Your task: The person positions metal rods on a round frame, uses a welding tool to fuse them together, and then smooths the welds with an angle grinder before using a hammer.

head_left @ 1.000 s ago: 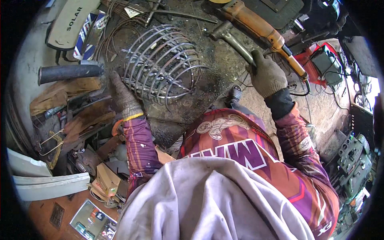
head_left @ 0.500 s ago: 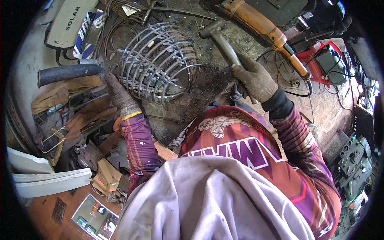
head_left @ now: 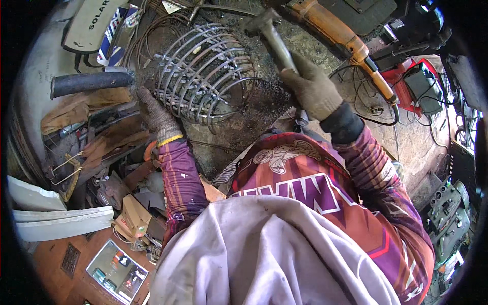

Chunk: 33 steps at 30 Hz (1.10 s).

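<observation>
A hammer with a thick metal handle is gripped by my gloved right hand. Its head points up and left, over the ground to the right of a rounded cage of bent metal rods. That cage has several curved ribs and short, light-coloured pieces visible between them. My gloved left hand lies against the cage's left edge, its fingers drawn together there; the fingertips are partly hidden. Just beyond the left fingers is the end of a dark pipe.
An orange angle grinder lies at the upper right, its cord trailing near a red case. Thin rods and wire coils lie beyond the cage. Scrap and a cardboard piece crowd the left side. A grey machine stands at the right.
The hammer and my right hand have moved left and farther up in the view. My left hand stays at the cage's left edge with a slight shift.
</observation>
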Available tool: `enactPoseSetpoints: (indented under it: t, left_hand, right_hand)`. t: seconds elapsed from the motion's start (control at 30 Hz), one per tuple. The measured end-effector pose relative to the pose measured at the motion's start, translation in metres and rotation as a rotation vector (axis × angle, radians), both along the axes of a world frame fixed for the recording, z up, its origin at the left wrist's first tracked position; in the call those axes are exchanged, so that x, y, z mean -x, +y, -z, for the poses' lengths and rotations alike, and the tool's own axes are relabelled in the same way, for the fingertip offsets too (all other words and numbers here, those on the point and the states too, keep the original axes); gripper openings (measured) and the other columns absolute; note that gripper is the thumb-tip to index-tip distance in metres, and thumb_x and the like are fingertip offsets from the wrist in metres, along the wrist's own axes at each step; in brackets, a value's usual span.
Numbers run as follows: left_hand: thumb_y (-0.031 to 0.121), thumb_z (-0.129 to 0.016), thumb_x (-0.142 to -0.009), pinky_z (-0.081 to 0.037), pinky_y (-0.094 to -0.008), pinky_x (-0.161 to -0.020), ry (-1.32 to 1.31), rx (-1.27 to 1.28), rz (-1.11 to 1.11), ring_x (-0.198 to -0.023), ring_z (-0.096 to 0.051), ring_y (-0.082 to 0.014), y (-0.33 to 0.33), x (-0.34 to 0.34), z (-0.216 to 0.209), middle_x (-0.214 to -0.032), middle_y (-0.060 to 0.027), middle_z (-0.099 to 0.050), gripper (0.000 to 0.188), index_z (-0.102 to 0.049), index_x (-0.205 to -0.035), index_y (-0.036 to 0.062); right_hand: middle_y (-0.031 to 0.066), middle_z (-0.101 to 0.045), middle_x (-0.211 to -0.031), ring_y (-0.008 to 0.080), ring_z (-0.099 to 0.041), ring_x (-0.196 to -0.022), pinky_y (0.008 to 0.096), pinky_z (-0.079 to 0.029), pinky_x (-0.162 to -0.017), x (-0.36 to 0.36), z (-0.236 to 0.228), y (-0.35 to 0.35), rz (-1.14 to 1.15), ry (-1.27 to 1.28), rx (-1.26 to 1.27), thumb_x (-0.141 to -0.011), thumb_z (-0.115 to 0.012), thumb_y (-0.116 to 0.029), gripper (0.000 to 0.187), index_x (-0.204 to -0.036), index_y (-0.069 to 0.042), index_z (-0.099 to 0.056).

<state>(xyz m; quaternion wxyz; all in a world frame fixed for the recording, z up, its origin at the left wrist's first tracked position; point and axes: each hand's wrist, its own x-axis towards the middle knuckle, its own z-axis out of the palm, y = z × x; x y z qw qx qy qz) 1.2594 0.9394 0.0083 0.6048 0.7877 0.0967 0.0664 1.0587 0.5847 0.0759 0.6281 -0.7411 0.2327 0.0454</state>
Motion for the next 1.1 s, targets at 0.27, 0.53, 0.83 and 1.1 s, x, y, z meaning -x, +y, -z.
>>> enactPoseSetpoints:
  t: [0.27,0.53,0.83,1.1]
  left_hand:
    - [0.063,-0.062,-0.095,-0.048,-0.0434,-0.106,0.007,0.158,0.038,-0.127,-0.058,-0.0309,-0.018,0.009,-0.017,-0.148,-0.0140,-0.054,0.084,-0.045,-0.153,0.0046]
    - [0.057,-0.049,-0.104,-0.048,-0.0391,-0.102,-0.023,-0.009,0.011,-0.117,-0.063,-0.0272,-0.021,0.007,-0.016,-0.135,-0.0164,-0.064,0.069,-0.058,-0.140,-0.0009]
    - [0.062,-0.061,-0.097,-0.051,-0.0431,-0.102,-0.007,-0.012,-0.010,-0.120,-0.062,-0.0280,-0.010,-0.004,-0.011,-0.137,-0.0142,-0.063,0.075,-0.056,-0.143,0.0036]
    - [0.058,-0.057,-0.100,-0.053,-0.0420,-0.100,0.145,0.220,-0.017,-0.120,-0.063,-0.0277,-0.026,0.005,-0.025,-0.139,-0.0122,-0.063,0.069,-0.056,-0.144,0.0054]
  right_hand:
    - [0.0165,-0.068,-0.103,0.0235,-0.064,-0.089,0.0351,-0.051,-0.078,0.004,0.011,-0.005,-0.085,0.063,-0.058,-0.100,-0.060,-0.028,0.054,-0.144,0.003,-0.051]
    - [0.0044,-0.066,-0.088,0.0090,-0.063,-0.068,0.0233,-0.051,-0.057,0.019,-0.008,-0.004,-0.069,0.067,-0.059,-0.102,-0.058,-0.023,0.055,-0.151,0.000,-0.047]
    - [0.0012,-0.063,-0.088,0.0075,-0.057,-0.062,0.0234,-0.048,-0.052,0.031,0.003,0.018,0.112,0.101,-0.070,-0.101,-0.061,-0.020,0.055,-0.151,-0.002,-0.046]
    - [0.0122,-0.070,-0.091,0.0180,-0.069,-0.077,0.0316,-0.054,-0.067,0.041,0.017,0.012,0.006,-0.010,0.050,-0.098,-0.060,-0.025,0.055,-0.147,-0.002,-0.050]
